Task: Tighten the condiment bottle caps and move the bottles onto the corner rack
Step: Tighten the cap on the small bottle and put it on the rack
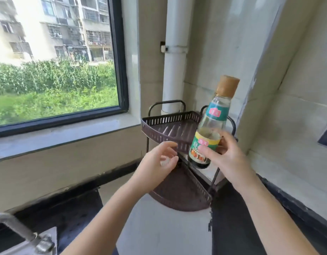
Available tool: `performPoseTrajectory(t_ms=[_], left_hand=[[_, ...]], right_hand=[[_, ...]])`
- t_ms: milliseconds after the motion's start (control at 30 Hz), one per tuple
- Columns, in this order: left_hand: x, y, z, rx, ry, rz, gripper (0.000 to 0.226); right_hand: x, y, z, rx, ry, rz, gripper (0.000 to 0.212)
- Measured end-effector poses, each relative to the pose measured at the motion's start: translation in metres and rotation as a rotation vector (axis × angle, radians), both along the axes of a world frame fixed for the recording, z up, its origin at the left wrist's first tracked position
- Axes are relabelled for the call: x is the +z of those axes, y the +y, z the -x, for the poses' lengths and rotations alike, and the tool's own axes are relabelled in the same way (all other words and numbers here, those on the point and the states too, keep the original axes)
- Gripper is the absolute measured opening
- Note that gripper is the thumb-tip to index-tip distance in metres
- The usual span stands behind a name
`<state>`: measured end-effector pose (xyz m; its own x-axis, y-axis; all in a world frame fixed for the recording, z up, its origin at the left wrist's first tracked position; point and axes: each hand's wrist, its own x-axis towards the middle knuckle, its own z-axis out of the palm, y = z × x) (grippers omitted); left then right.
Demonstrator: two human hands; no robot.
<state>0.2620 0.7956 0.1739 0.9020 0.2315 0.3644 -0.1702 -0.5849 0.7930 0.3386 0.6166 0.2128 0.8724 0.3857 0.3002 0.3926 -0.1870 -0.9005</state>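
Left hand point(159, 159) hovers with its fingers loose and nothing in them, just before the upper tray of the brown slotted plastic corner rack point(170, 129). Right hand point(227, 155) grips the clear glass condiment bottle with its tan cap point(212, 126), tilted, in the air over the rack's front edge. Best move: straighten it up, clear the rim, then set it down flat. The rack stands in the far corner of the pale desk point(159, 227), with the window point(54, 57) on the left.

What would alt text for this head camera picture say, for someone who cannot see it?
A person's right hand holds a tilted glass condiment bottle with a tan cap in front of a brown two-tier corner rack. The left hand hovers open beside it, near a window.
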Motion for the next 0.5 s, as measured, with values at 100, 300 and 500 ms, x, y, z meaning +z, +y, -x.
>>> performPoseTrajectory(t_ms=[100, 300, 500], left_hand=[[0.016, 0.012, -0.052, 0.03, -0.105, -0.18, 0.026], [-0.006, 0.025, -0.115, 0.223, -0.135, -0.631, 0.029], [-0.016, 0.026, -0.122, 0.291, -0.243, -0.73, 0.034]], right_hand=[[0.032, 0.018, -0.054, -0.052, -0.078, -0.041, 0.046], [0.037, 0.067, -0.158, -0.115, -0.086, 0.139, 0.055], [0.014, 0.099, -0.204, -0.165, -0.102, 0.334, 0.061]])
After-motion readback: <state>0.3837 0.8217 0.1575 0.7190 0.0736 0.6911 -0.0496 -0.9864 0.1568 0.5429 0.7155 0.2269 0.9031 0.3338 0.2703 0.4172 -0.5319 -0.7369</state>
